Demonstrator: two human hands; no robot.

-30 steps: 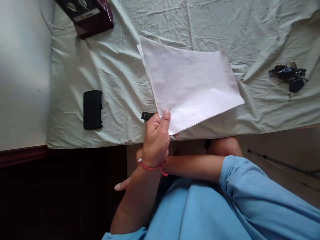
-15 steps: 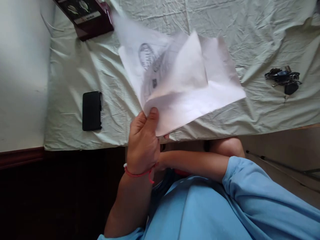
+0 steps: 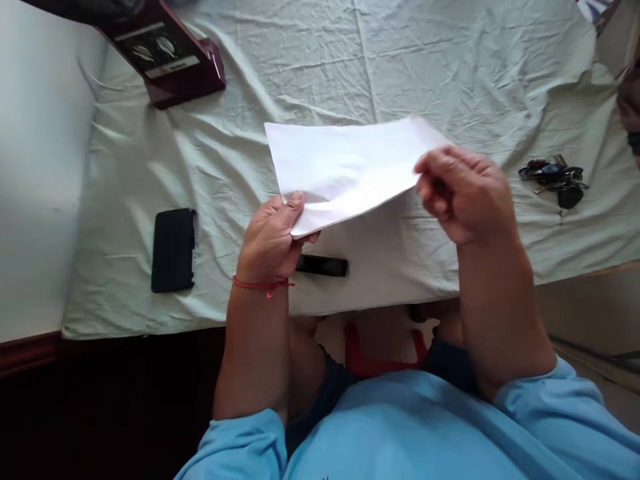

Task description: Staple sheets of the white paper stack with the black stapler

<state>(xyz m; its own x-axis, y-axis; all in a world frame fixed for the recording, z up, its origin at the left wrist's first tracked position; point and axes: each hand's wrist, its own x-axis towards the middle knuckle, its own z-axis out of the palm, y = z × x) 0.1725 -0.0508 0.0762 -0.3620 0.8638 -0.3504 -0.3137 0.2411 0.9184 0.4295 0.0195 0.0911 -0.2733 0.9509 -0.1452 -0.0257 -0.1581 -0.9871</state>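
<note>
A small stack of white paper sheets (image 3: 345,163) is held above the cloth-covered table, its blank side up. My left hand (image 3: 275,233), with a red string at the wrist, is closed on the near left corner, thumb on top and fingers underneath. At the right edge, my right hand (image 3: 465,190) has its fingers curled in a pinch on the paper, slightly blurred. Below the sheets a slim black object (image 3: 321,265) lies on the cloth close to my left hand; its kind I cannot make out.
A black rectangular case (image 3: 173,250) lies at the left on the pale green cloth (image 3: 310,60). Farther back stands a dark red box-like stand (image 3: 185,73) with a label. A bunch of keys (image 3: 556,180) rests at the right. A wall borders the left side.
The printed sheet that was flapping over is no longer visible; the top is blank now. My right hand has come up from near my lap to the paper's right edge.
</note>
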